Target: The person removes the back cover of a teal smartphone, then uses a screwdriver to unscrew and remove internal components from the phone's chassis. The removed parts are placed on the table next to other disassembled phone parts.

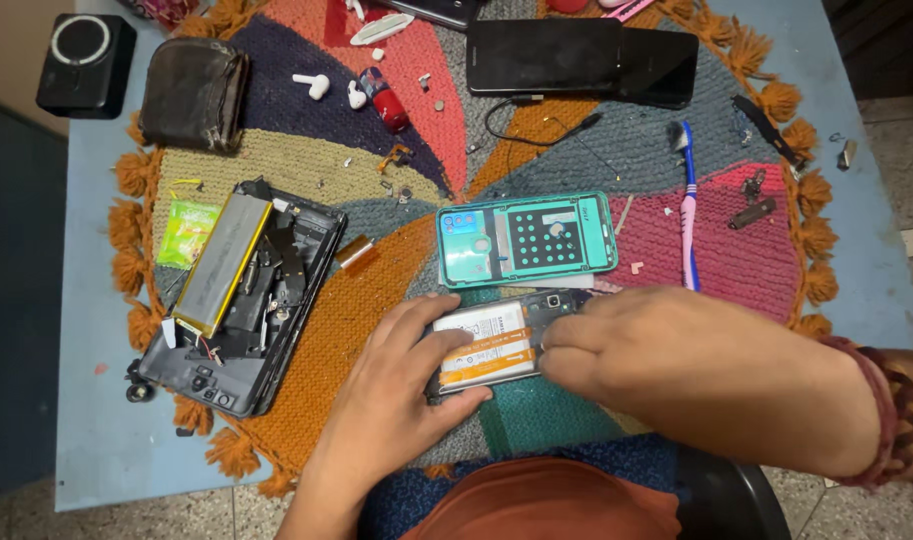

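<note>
Hands crowd my opened phone (496,345) (near the mat's front edge): left hand (401,385) clasps it, right hand (666,365) pinches at its battery; teal case (526,237) lies just beyond.

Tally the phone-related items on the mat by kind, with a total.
Opened phones, internals showing: 2, one under both hands, one dark gutted one at left
Teal plastic back cover: 1
Intact black phones, dark screens: 2
White earbuds: 2
Total: 7

A teal phone cover (526,240), a pink toothbrush (688,215), white earbuds (312,85) and a brown pouch (193,93) lie on the woven mat (366,290).
</note>
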